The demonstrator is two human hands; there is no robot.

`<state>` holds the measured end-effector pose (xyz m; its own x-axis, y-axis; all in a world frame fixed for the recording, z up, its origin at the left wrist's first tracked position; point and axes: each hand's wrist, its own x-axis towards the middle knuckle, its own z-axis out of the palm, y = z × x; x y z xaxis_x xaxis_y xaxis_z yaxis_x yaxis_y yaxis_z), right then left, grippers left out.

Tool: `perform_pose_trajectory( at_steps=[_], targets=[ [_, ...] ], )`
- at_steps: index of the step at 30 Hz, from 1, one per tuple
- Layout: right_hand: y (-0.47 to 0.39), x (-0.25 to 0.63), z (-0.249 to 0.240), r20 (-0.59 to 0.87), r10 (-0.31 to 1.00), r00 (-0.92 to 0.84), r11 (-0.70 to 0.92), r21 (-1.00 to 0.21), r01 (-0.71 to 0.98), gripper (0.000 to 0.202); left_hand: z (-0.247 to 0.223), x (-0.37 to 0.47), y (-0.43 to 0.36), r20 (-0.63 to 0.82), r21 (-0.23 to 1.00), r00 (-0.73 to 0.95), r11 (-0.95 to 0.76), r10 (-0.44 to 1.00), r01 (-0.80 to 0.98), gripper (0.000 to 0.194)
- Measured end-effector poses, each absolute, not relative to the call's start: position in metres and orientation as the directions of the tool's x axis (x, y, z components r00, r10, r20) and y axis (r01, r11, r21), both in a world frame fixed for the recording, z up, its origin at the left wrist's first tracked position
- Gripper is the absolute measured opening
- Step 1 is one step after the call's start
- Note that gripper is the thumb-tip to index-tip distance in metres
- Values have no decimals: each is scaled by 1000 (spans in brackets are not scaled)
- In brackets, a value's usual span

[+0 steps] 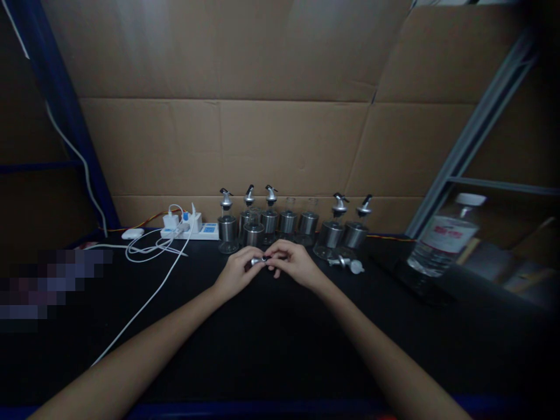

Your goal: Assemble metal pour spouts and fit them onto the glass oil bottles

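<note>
My left hand [238, 270] is closed round a small silver pourer spout [257, 261]. At its dark end the fingers of my right hand [294, 263] pinch close together, with the exact grip partly hidden. Just behind my hands stands an open glass oil bottle [253, 233] with a steel sleeve. Two more bottles without spouts, an open bottle [287, 222] and its neighbour [310, 223], are at the back. On the table right of my right hand lies a loose pourer spout [346, 264] with a clear round part.
Several bottles with pourer spouts fitted, such as the left bottle [227, 227] and the right bottle [355, 230], line the cardboard wall [297, 146]. A white power strip [205, 232] with tangled cables [153, 245] is at left. A large water bottle [446, 236] stands at right on the black table [271, 350].
</note>
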<state>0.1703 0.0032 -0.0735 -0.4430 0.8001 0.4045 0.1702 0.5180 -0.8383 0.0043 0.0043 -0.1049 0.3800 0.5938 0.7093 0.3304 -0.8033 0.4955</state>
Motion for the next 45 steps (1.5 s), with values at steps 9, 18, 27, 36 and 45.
perform_pose_trajectory(
  at_steps=[9, 18, 27, 36, 45],
  targets=[
    [2, 171, -71, 441, 771, -459, 581, -782, 226, 17, -106, 5, 5, 711, 472, 387, -806, 587, 358, 16],
    [0, 171, -70, 408, 815, -412, 536, -801, 266, 20, -107, 4, 6, 710, 478, 376, -799, 596, 364, 16],
    [4, 168, -78, 417, 830, -371, 511, -834, 206, 19, -105, 3, 6, 680, 515, 369, -771, 634, 376, 18],
    [1, 163, -79, 497, 757, -425, 632, -721, 284, 30, -106, -2, 14, 593, 675, 329, -676, 735, 295, 21],
    [5, 164, -84, 547, 674, -497, 737, -544, 401, 40, -109, -2, 18, 400, 868, 348, -472, 848, 155, 25]
  ],
)
